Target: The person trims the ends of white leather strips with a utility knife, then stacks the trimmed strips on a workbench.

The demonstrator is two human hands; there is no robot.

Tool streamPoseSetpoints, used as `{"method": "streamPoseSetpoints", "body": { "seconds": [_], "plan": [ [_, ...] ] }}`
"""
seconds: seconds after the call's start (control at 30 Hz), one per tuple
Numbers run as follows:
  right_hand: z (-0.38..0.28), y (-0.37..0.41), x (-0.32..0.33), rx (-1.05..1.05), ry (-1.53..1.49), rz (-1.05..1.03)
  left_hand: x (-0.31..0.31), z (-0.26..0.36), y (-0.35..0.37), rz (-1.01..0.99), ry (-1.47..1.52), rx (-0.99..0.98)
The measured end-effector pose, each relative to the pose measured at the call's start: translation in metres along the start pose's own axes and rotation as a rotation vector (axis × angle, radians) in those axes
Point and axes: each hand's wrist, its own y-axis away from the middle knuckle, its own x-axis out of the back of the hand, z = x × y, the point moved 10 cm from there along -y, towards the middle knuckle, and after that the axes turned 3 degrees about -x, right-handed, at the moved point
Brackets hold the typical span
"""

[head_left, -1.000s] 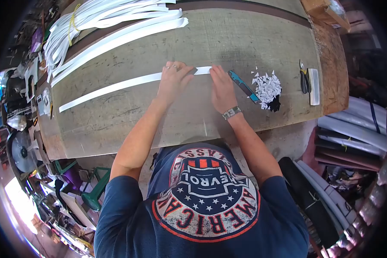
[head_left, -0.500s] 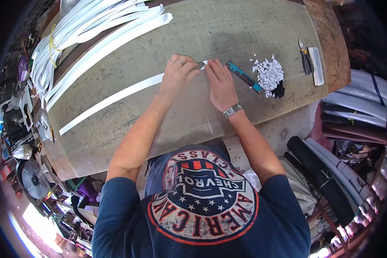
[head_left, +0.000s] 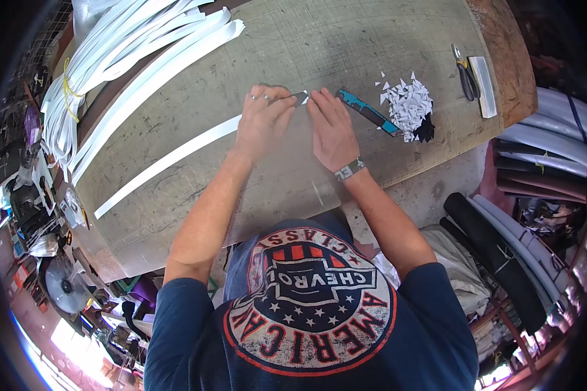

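Pressing the end of a white strip [head_left: 169, 159] near the middle of the surface [head_left: 346, 39], both hands stay close together.
Where a white pointed tip showed before, a small dark piece now sits at the fingertips. The left hand [head_left: 261, 120] clamps bent fingers on the strip's end; the right hand [head_left: 332, 130] lies flat, touching it. On the scratched, worn wood, a teal-handled knife [head_left: 368, 113] lies beside the right hand, with white triangular offcuts [head_left: 407, 104] beyond it and glossy bundled strips [head_left: 124, 45] at the far left corner.

Strip [head_left: 169, 163] on bench [head_left: 346, 39]; knife [head_left: 365, 112] & scraps [head_left: 407, 107] to rt.
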Motion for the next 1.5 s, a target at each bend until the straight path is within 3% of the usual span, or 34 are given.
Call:
{"method": "streamPoseSetpoints", "body": {
  "seconds": [1.5],
  "plan": [
    [0.0005, -0.0024, -0.0006, -0.016, 0.013, -0.018, 0.0018, -0.0027, -0.0013, 0.036, 0.049, 0.001]
  ]
}}
